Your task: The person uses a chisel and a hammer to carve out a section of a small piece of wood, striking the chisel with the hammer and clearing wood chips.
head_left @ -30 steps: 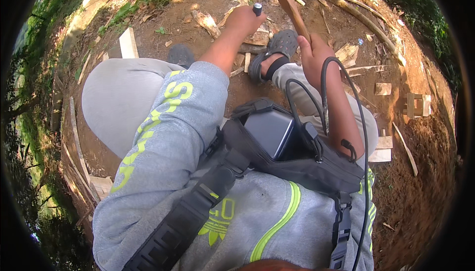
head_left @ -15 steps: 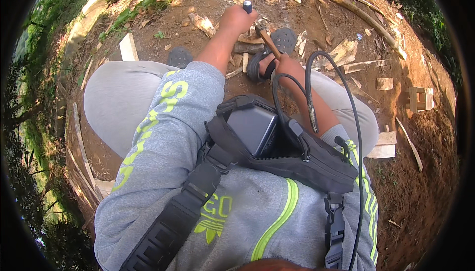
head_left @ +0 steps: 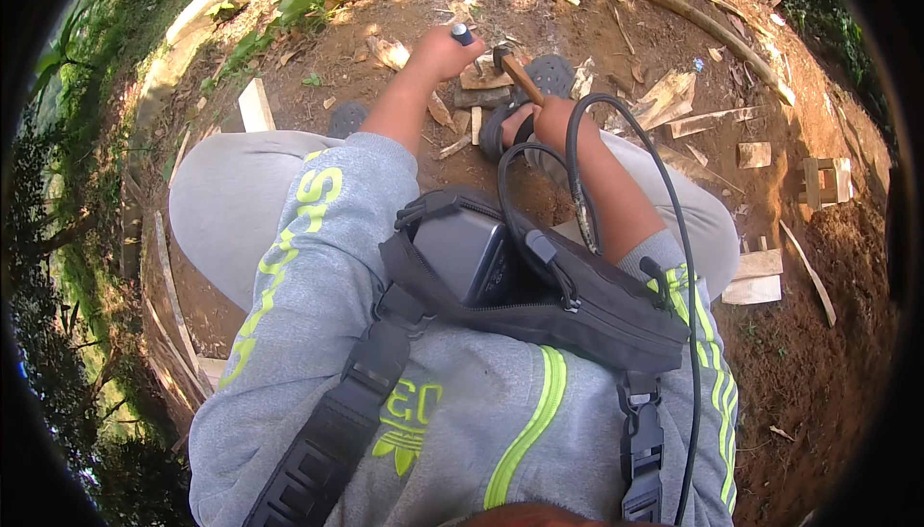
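My left hand (head_left: 445,53) is closed round a short dark tool handle (head_left: 462,34) with a pale, flat end; the rest of that tool is hidden by the hand. Nearer to me, my right hand (head_left: 564,125) grips a hammer (head_left: 521,77) by its brown wooden handle. The hammer's dark head lies just right of my left hand, apart from the tool handle. Below the head, between my feet, are a piece of split wood (head_left: 478,77) and a dark short log (head_left: 483,98) on the dirt. A grey clog (head_left: 552,78) sits beyond my right hand.
A black bag (head_left: 539,320) hangs open across my front, holding a grey box-shaped device (head_left: 456,256). A black cable (head_left: 664,156) loops over my right forearm. Wood chips and offcuts (head_left: 669,99) litter the ground. A long pole (head_left: 717,38) borders the far right.
My left hand has drawn a little left, away from the hammer, and the dark handle now leans more to the left. My right hand still holds the hammer, its position nearly unchanged.
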Available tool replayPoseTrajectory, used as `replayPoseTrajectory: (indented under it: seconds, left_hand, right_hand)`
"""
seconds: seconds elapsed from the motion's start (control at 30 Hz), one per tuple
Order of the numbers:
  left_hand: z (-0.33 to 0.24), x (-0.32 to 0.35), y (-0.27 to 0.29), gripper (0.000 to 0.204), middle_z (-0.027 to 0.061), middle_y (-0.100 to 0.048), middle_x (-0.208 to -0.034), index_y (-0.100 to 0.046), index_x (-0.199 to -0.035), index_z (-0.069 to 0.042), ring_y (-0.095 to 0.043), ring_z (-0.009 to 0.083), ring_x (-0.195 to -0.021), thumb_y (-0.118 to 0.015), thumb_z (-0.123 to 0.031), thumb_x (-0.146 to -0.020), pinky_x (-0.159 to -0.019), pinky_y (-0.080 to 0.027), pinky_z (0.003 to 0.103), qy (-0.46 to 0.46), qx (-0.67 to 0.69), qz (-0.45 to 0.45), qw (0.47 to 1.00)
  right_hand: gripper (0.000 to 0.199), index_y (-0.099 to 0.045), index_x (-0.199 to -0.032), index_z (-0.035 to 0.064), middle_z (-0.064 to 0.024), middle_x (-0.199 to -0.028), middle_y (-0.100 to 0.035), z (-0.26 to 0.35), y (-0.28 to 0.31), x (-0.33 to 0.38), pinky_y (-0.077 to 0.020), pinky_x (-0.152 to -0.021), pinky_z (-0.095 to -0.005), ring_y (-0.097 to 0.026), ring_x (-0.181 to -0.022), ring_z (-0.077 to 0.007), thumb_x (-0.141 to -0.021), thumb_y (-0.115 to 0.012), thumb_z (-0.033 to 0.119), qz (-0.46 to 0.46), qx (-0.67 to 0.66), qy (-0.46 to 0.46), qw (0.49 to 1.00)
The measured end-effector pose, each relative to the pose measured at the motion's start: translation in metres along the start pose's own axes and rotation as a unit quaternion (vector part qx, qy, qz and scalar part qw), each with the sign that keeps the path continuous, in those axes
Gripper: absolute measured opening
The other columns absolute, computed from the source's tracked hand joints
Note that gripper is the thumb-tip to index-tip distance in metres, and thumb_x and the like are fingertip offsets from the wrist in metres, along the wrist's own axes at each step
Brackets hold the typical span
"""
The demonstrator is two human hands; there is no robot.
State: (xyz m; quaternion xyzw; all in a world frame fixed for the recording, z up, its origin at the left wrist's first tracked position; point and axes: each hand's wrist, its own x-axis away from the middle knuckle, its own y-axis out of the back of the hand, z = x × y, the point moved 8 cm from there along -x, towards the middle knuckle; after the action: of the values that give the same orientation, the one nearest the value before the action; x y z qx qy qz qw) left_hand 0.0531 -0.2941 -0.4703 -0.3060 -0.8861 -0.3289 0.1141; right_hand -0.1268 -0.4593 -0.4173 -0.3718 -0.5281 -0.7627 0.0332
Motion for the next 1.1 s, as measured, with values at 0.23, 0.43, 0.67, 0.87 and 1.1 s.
replayPoseTrajectory:
  seconds: [0.23, 0.43, 0.67, 0.87, 1.1]
  left_hand:
    - [0.069, 0.018, 0.006, 0.032, 0.0161, -0.076, -0.113, -0.074, -0.113, 0.003, -0.077, 0.0224, -0.102, -0.071, -0.026, -0.097, -0.082, -0.065, 0.034, 0.138, 0.393, -0.042, 0.908]
    - [0.051, 0.016, 0.014, 0.033, 0.0156, -0.074, -0.123, -0.071, -0.126, -0.002, -0.073, 0.0275, -0.113, -0.071, -0.023, -0.1, -0.098, -0.062, 0.036, 0.146, 0.355, 0.003, 0.923]
    - [-0.066, 0.026, 0.0, 0.018, 0.0046, -0.08, -0.109, -0.082, -0.11, -0.017, -0.073, 0.0192, -0.103, -0.077, -0.025, -0.095, -0.094, -0.056, 0.038, -0.132, 0.0, 0.162, 0.978]
    - [-0.076, 0.025, 0.02, 0.016, 0.0039, -0.08, -0.11, -0.083, -0.108, -0.017, -0.073, 0.0184, -0.103, -0.077, -0.02, -0.093, -0.094, -0.057, 0.037, -0.125, -0.038, 0.165, 0.978]
    - [-0.056, 0.025, 0.014, 0.024, 0.0037, -0.078, -0.113, -0.077, -0.113, -0.014, -0.072, 0.017, -0.103, -0.079, -0.016, -0.089, -0.093, -0.057, 0.038, -0.117, -0.038, 0.143, 0.982]
  right_hand:
    - [0.04, -0.07, -0.125, 0.0, -0.0271, -0.111, -0.075, 0.005, -0.009, -0.021, -0.058, -0.093, -0.0518, -0.073, -0.108, -0.0427, -0.106, -0.053, 0.031, 0.001, 0.035, 0.033, 0.999]
    - [0.041, -0.072, -0.123, 0.0, -0.0268, -0.113, -0.075, 0.007, -0.002, -0.017, -0.0573, -0.095, -0.0512, -0.073, -0.11, -0.0428, -0.106, -0.053, 0.032, 0.012, 0.029, 0.045, 0.998]
    - [0.044, -0.074, -0.123, -0.0009, -0.0282, -0.115, -0.074, 0.005, 0.004, -0.018, -0.0568, -0.097, -0.0506, -0.072, -0.11, -0.0438, -0.106, -0.052, 0.034, 0.044, 0.033, 0.037, 0.998]
    - [0.046, -0.074, -0.123, 0.0001, -0.027, -0.118, -0.074, 0.007, 0.009, -0.015, -0.0561, -0.097, -0.0516, -0.072, -0.112, -0.0438, -0.107, -0.051, 0.037, 0.047, 0.043, 0.033, 0.997]
    - [0.047, -0.074, -0.124, 0.0009, -0.0248, -0.12, -0.075, 0.007, 0.011, -0.014, -0.0558, -0.097, -0.0508, -0.072, -0.112, -0.0418, -0.109, -0.049, 0.038, 0.06, 0.053, 0.043, 0.996]
